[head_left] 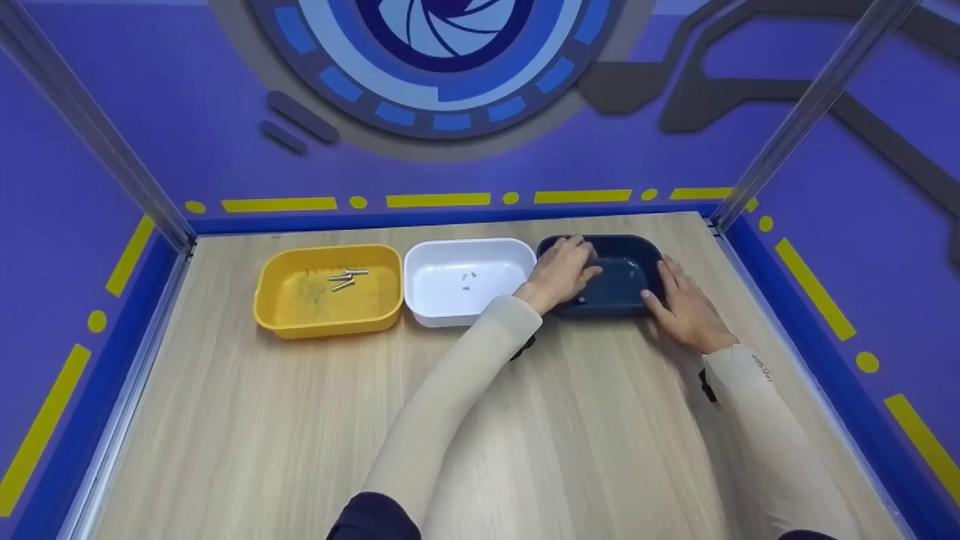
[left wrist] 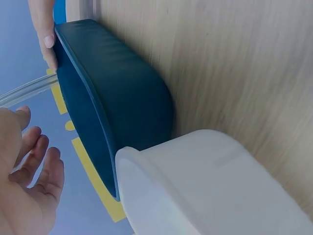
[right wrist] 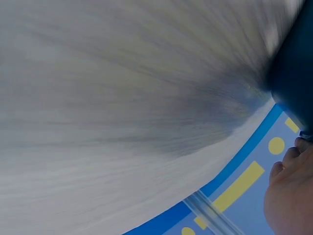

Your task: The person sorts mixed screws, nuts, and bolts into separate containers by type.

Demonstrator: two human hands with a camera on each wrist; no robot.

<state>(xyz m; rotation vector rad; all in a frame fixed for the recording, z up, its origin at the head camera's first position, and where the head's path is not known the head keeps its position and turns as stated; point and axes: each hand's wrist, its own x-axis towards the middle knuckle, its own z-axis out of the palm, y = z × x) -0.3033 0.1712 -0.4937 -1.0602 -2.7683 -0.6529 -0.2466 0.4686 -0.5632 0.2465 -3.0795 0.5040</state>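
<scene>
My left hand [head_left: 561, 271] hovers over the left part of a dark blue bin [head_left: 622, 309]. In the left wrist view the same hand [left wrist: 29, 181] has loosely bent, parted fingers with nothing between them. Against the bin's right end rests my right hand [head_left: 691, 309], its fingers fairly straight along the wall and its thumb near the front corner. A small dark piece [head_left: 581, 301] lies inside the bin near its front wall; what it is cannot be made out. My left hand and wrist cover part of the bin's left end.
A white bin [head_left: 442, 321] stands left of the dark one, with a few tiny screws [head_left: 466, 288] inside. Farther left, a yellow bin [head_left: 322, 328] holds several silver metal pins or bolts [head_left: 343, 285]. Purple panels [head_left: 172, 90] enclose the wooden table [head_left: 300, 435] at the back and sides.
</scene>
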